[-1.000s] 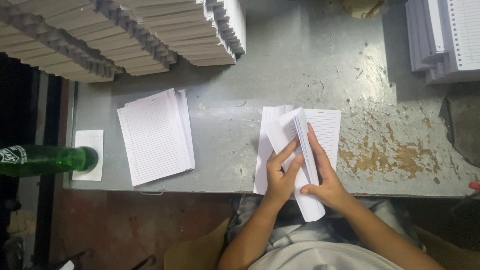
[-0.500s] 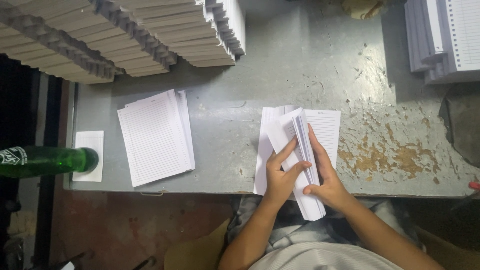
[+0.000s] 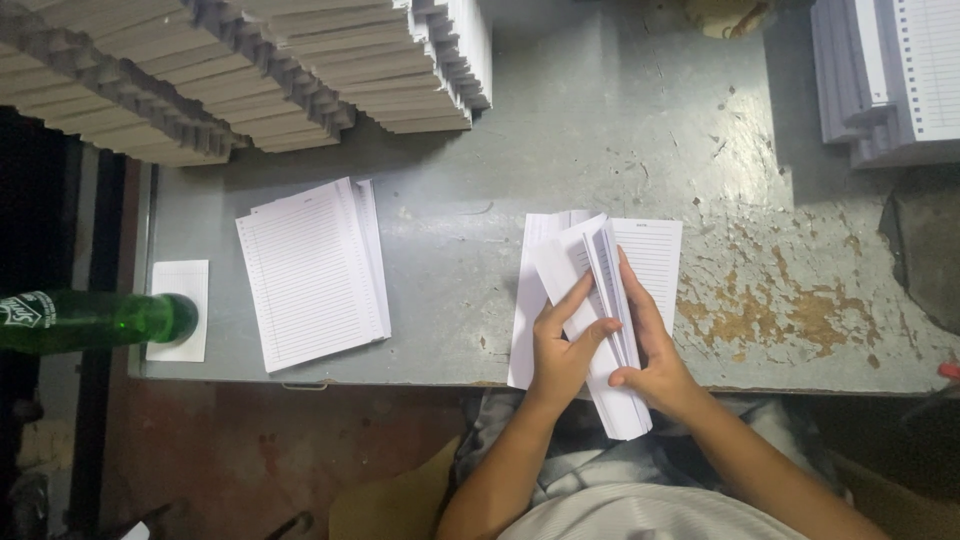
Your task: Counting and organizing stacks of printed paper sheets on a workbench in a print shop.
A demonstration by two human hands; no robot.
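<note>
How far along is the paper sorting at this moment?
Done, it seems: a stack of ruled sheets lies set aside on the grey table. In hand: the left hand and right hand fan a bundle of sheets. Left: tall paper piles wait behind.

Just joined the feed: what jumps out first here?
Both hands, left hand and right hand, grip a fanned wad of lined sheets at the grey table's near edge. A flat pile of sheets lies left of it, and a green bottle pokes in at far left.
</note>
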